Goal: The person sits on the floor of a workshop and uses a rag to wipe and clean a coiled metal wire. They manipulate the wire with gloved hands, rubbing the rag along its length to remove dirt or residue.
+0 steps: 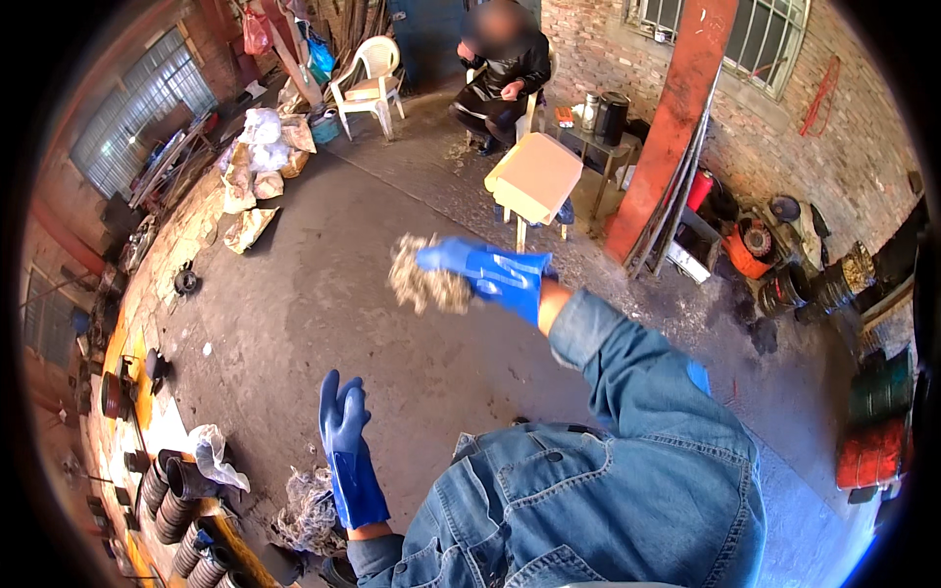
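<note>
Both my hands wear blue rubber gloves and denim sleeves. My right hand (490, 274) is raised in front of me and is closed on a fluffy clump of greyish-tan fibrous scrap (423, 279). My left hand (345, 441) hangs low at the lower left, fingers straight and apart, holding nothing. Just below it on the floor lies a tangled pile of similar grey scrap (306, 510).
A seated person (498, 73) is at the back near a cardboard box (534, 176) on a stool, a white plastic chair (371, 83) and a red pillar (671, 127). Stacked black rings (181, 500) lie lower left. Sacks (257, 167) line the left wall.
</note>
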### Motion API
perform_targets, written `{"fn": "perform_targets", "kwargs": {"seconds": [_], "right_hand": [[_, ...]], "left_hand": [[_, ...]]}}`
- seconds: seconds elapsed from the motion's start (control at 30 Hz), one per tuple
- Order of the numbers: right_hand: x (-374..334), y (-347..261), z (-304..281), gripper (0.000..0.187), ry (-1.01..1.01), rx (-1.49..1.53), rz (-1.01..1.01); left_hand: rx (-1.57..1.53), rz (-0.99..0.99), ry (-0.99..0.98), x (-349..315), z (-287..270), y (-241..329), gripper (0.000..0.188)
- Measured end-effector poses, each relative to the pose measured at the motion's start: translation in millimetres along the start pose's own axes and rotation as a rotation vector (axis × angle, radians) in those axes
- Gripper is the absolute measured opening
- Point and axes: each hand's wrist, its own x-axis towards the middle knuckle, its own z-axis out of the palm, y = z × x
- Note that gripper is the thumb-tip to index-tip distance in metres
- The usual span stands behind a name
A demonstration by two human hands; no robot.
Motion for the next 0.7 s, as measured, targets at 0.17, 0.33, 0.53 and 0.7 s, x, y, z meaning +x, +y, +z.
{"fn": "perform_targets", "kwargs": {"seconds": [0.17,0.33,0.53,0.7], "right_hand": [[-12,25,70,0.045,-0.265,0.429,0.164],[-5,58,91,0.053,-0.238,0.87,0.288],[16,76,103,0.049,-0.257,1.208,0.318],[36,104,109,0.049,-0.559,1.346,0.188]], "left_hand": [[0.132,0.441,-0.056,4,23,45,0.084],[0.538,0.878,-0.121,3,62,54,0.098],[0.812,1.049,0.035,1,78,52,0.082],[0.693,1.062,0.145,14,83,56,0.06]]}}
